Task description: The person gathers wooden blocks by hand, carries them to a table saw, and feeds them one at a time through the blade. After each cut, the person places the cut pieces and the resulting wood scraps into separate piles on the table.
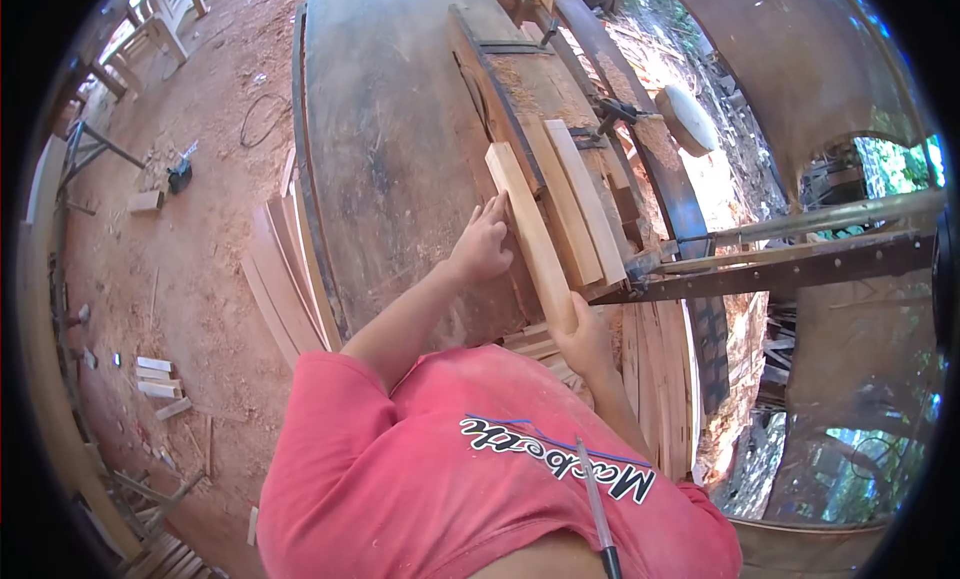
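A squared length of pale wood (528,234) lies at a slant on the worn bench top, along a dark-edged wooden fence (497,104). My right hand (585,337) is closed around its near end, thumb on top. Against the wood's left side, farther up, rests my left hand (484,244) with its fingers stretched forward and apart; it is not wrapped around the piece. Two more pale strips, a middle one (568,219) and an outer one (590,204), lie side by side just right of the fence.
The wide bench top (390,139) stretches away on the left. Planks (285,269) lean at its left edge, and more boards (660,379) stand below right. A clamp-like metal part (612,111) sits beyond the strips. Small wood blocks (158,379) lie on the dirt floor.
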Demonstrator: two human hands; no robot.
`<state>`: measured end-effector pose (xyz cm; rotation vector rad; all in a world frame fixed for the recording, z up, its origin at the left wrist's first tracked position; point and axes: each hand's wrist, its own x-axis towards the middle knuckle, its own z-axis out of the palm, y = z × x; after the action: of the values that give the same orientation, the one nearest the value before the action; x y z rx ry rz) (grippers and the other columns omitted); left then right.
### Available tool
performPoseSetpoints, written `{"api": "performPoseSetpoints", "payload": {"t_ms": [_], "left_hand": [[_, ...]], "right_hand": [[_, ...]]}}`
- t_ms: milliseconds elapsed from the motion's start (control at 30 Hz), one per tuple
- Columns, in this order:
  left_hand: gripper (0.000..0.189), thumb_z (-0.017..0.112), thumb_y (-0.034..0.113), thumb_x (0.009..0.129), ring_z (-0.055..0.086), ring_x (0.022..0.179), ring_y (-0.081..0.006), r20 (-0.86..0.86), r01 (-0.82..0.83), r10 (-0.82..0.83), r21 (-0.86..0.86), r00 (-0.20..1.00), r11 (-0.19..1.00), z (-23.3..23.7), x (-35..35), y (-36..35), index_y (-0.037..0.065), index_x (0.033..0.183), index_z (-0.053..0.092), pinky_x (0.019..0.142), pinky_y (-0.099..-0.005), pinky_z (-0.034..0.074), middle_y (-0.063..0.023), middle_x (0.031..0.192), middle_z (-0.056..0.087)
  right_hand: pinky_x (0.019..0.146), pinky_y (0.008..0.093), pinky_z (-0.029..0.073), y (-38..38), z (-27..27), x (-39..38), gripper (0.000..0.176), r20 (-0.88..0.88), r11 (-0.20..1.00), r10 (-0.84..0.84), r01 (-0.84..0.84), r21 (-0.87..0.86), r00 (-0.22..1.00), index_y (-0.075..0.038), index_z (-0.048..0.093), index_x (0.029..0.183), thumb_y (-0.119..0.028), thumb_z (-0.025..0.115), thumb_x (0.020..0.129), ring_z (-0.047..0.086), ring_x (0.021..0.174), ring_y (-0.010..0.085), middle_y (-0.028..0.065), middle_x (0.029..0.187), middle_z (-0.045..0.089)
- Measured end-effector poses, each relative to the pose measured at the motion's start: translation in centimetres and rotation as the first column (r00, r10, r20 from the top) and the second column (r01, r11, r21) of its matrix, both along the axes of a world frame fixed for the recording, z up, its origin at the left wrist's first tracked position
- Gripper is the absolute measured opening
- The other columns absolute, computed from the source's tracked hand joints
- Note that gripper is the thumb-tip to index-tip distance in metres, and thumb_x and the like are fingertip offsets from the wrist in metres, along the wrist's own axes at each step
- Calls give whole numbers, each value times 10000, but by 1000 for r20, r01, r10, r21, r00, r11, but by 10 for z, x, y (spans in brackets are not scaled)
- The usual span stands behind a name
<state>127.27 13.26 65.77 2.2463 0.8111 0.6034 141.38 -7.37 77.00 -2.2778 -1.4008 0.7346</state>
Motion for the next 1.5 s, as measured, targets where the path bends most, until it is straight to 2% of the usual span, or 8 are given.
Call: {"api": "performPoseSetpoints", "payload": {"t_ms": [133,200,367,733,867,1200,1333,1500], "left_hand": [[350,591,189,769,235,1432,-445,71,41,-32,-134,997,990,-8,14,-3,-145,868,625,1169,-542,216,-362,1534,165],[381,567,224,825,228,1433,-452,90,25,-5,-222,996,975,-9,25,6,-147,883,633,1169,-544,207,-379,1527,149],[525,430,361,977,125,1462,-445,12,-20,24,-265,1000,964,-7,32,28,-96,1048,677,1184,-519,142,-409,1514,112],[523,408,354,963,120,1472,-418,39,-78,97,-338,995,938,-14,41,56,-79,1059,685,1195,-495,107,-374,1542,76],[518,417,327,939,82,1484,-397,183,-57,136,-385,974,921,-19,39,65,-111,1023,680,1198,-490,92,-347,1561,50],[517,400,266,896,37,1503,-337,172,-69,158,-436,972,897,-9,37,91,-143,1076,658,1208,-457,87,-320,1575,45],[503,395,265,896,69,1499,-345,207,-50,154,-438,966,898,-3,32,94,-144,991,672,1203,-484,88,-324,1571,68],[486,390,254,896,101,1488,-382,271,-29,154,-415,950,910,14,28,101,-144,914,668,1194,-516,78,-325,1568,87]], "right_hand": [[920,465,478,-12,-17,1,633,77,999,-16,14,34,997,-61,472,1376,-216,688,802,572,1148,426,270,1243,587],[884,445,490,-5,-24,-1,640,168,972,-29,-12,235,985,-73,486,1389,-233,713,813,610,1058,409,253,1136,624],[814,476,485,5,-49,1,675,187,982,61,-92,164,981,-129,425,1453,-252,696,847,590,942,425,228,1025,573],[785,486,478,40,-43,0,656,225,973,151,-185,140,963,-137,425,1462,-226,678,863,584,892,431,225,955,569],[805,479,480,54,-32,1,634,218,967,149,-189,172,964,-92,450,1439,-221,682,864,589,917,433,235,983,584],[856,471,487,85,-31,2,621,227,965,195,-228,127,954,-49,463,1417,-212,685,860,607,981,421,246,1081,612],[839,457,504,91,-7,2,599,172,972,159,-185,142,972,-37,492,1393,-190,688,848,628,965,414,252,1083,625],[702,349,523,117,63,5,478,276,936,145,-222,272,950,0,580,1287,-140,683,841,646,856,258,192,1022,656]]}}
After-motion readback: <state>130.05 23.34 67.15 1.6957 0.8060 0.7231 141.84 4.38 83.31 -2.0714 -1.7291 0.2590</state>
